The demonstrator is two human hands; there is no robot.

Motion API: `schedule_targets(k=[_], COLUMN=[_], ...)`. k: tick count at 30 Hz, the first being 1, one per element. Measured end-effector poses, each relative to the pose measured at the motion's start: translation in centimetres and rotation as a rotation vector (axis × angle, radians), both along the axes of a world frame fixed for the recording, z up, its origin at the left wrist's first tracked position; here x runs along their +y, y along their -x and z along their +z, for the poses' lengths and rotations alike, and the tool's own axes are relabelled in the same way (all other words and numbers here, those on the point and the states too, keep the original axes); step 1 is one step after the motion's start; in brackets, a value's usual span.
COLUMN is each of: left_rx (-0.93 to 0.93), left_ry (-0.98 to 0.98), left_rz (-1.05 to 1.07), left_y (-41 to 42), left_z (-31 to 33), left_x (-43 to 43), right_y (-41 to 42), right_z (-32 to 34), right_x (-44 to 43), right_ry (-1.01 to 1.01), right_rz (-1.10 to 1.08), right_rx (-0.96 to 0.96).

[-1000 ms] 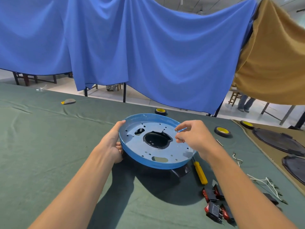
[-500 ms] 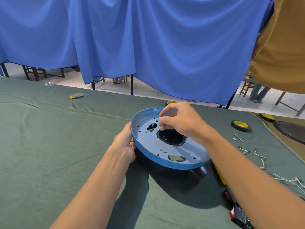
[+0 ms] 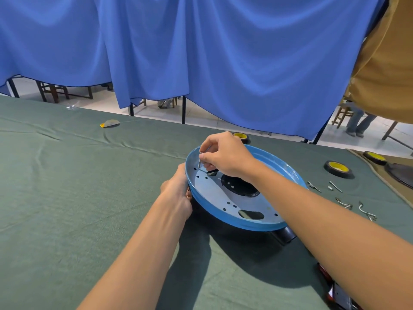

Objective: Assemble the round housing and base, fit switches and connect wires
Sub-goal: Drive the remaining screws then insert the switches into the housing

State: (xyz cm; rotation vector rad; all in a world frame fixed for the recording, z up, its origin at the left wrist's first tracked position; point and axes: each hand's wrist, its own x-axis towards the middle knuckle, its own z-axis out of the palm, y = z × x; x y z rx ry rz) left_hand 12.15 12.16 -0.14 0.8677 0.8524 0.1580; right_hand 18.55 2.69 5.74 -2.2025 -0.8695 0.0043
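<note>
The round blue housing (image 3: 223, 211) lies tilted on a black base (image 3: 286, 234) on the green cloth, its drilled inner face up with a dark central opening. My left hand (image 3: 178, 193) grips its left rim. My right hand (image 3: 225, 156) hovers over the far-left part of the disc and pinches a thin metal screw (image 3: 199, 162), held upright with its tip at a small hole. Red and black switches (image 3: 335, 294) peek out at the bottom right, partly hidden by my right forearm.
Loose screws and white wires (image 3: 344, 202) lie right of the housing. Black-and-yellow tape rolls (image 3: 338, 168) sit at the right, one more behind my right hand. A small grey-yellow piece (image 3: 110, 124) lies far left. Dark round parts (image 3: 401, 175) rest at the right edge.
My right hand carried the screw from the housing's right rim across to its far-left side and lowered it toward a hole. The left hand kept its grip on the rim.
</note>
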Motion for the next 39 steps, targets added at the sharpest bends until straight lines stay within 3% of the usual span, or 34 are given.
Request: schedule_targets(k=[7,15,39], left_rx=[-0.034,-0.022,-0.016], left_ry=[0.015,0.020,-0.036], left_rz=[-0.007,0.003,-0.017], left_y=[0.1,0.3,0.8], left_z=[0.0,-0.1,1.0], left_x=[-0.1,0.2,-0.2], right_y=[-0.3,-0.2,0.3], right_z=[-0.8,-0.2,1.8], right_x=[0.5,0.5,1.0], right_ry=[0.040,0.329,0.447], right_rz=[0.032,0.156,0.151], right_rx=[-0.060,-0.310,-0.304])
